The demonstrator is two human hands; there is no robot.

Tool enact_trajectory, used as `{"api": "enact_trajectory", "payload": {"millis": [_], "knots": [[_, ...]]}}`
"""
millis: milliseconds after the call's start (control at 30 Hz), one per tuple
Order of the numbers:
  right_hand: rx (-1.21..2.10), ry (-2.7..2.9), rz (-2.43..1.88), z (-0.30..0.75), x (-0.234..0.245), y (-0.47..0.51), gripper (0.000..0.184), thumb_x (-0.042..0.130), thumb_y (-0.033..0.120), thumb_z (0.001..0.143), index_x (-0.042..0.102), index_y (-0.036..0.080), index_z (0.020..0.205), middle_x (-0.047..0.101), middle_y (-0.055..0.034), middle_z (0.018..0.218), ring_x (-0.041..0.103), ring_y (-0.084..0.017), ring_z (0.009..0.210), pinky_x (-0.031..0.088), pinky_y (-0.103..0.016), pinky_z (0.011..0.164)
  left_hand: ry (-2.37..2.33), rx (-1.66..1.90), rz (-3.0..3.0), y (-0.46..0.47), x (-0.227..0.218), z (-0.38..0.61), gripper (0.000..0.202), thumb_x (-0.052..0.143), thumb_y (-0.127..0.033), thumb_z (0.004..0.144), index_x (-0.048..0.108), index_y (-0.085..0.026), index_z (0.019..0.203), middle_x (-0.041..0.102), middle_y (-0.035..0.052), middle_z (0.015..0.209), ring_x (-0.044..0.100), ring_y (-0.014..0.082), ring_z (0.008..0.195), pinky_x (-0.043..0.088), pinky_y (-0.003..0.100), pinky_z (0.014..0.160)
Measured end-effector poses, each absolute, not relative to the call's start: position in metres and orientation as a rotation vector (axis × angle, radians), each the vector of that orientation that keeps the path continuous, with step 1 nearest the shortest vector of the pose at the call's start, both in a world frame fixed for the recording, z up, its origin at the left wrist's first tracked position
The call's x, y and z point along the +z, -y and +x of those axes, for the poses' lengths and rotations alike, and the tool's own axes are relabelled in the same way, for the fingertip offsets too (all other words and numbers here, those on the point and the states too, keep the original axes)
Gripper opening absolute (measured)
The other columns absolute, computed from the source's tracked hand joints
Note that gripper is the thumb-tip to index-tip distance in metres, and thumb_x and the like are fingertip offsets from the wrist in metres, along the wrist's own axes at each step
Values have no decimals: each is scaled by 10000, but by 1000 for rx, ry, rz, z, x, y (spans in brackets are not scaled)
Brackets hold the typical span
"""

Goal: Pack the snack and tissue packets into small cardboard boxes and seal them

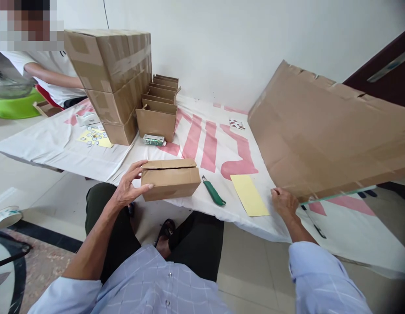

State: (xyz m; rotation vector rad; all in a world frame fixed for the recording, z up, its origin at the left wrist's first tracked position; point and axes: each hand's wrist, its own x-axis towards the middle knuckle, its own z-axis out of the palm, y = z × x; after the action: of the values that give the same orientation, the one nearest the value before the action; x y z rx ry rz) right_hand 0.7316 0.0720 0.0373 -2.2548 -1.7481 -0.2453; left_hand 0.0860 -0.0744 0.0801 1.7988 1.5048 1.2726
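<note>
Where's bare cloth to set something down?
Widest: pink-printed cloth between open boxes and large cardboard, beyond the green knife, before the patterned card. A narrow strip separates the knife and yellow paper. Crowded: around the stacked cartons and open boxes.

Small box (169, 185) plain brown; cutter (214, 192) green; paper (250, 195) pale yellow; cloth (227, 151) white (bold pink shapes).
</note>
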Motion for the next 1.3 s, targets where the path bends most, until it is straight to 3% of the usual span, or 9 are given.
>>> {"api": "enact_trajectory", "payload": {"millis": [100, 300, 433, 533, 600, 767, 967, 1167, 1300], "knots": [[-159, 1637, -2250, 714, 48, -76, 298, 517, 253, 936, 777, 187, 809, 722, -161, 800, 584, -270, 756, 461, -412, 755, -1498, 1247, 1797, 75, 83, 86, 566, 832, -604, 893, 727, -238, 1312, 522, 170, 1696, 565, 400, 1522, 638, 478, 1052], [31, 1820, -1670, 610, 91, -69, 380, 466, 313, 1040, 812, 162, 1082, 792, -215, 1157, 718, -301, 1020, 585, -403, 868, -1454, 1237, 1783, 71, 87, 84, 790, 881, -612, 839, 624, -290, 1513, 486, 160, 1707, 512, 403, 1560, 622, 505, 1082], [97, 2232, -1040, 499, 126, -47, 312, 643, 409, 1069, 801, 216, 1257, 791, -154, 1260, 707, -343, 1210, 585, -514, 1093, -1433, 1196, 1788, 64, 89, 78, 1065, 939, -613, 764, 465, -317, 1671, 445, 175, 1726, 532, 405, 1520, 607, 546, 1099], [112, 2521, -739, 434, 142, -33, 522, 808, 447, 993, 711, 201, 1443, 730, -169, 1419, 646, -369, 1335, 548, -564, 1157, -1434, 1135, 1811, 62, 92, 73, 1147, 949, -621, 750, 411, -311, 1714, 423, 186, 1736, 537, 410, 1505, 599, 557, 1105], [93, 2627, -657, 411, 144, -26, 493, 828, 401, 986, 702, 198, 1417, 738, -167, 1371, 652, -363, 1288, 561, -546, 1109, -1432, 1098, 1816, 61, 94, 70, 1173, 946, -643, 749, 397, -299, 1728, 422, 194, 1733, 529, 419, 1515, 597, 554, 1109], [-223, 2506, -640, 405, 127, -4, 114, 644, 156, 1064, 701, 217, 1142, 750, -126, 1108, 667, -302, 1045, 544, -437, 916, -1353, 1032, 1772, 58, 98, 62, 1072, 831, -733, 845, 425, -282, 1728, 448, 191, 1727, 501, 431, 1561, 605, 527, 1110], [-310, 2540, -526, 415, 110, 19, 297, 514, 59, 1080, 635, 249, 888, 709, -64, 950, 606, -236, 899, 485, -369, 828, -1353, 1067, 1657, 44, 106, 64, 897, 688, -796, 922, 560, -271, 1637, 519, 166, 1717, 567, 441, 1513, 619, 545, 1099], [-56, 2699, -485, 411, 118, 23, 245, 703, 420, 1081, 693, 236, 920, 765, -115, 1192, 650, -285, 1069, 555, -435, 969, -1598, 984, 1875, 34, 104, 90, 1137, 944, -641, 710, 490, -183, 1646, 571, 206, 1580, 579, 433, 1455, 520, 602, 1225], [109, 2710, -530, 407, 129, 15, 299, 631, 467, 1120, 749, 206, 1208, 755, -144, 1388, 635, -314, 1315, 520, -499, 1133, -1744, 991, 1944, 34, 95, 102, 1048, 940, -506, 720, 497, -222, 1626, 607, 163, 1474, 611, 410, 1393, 510, 576, 1232]]}}
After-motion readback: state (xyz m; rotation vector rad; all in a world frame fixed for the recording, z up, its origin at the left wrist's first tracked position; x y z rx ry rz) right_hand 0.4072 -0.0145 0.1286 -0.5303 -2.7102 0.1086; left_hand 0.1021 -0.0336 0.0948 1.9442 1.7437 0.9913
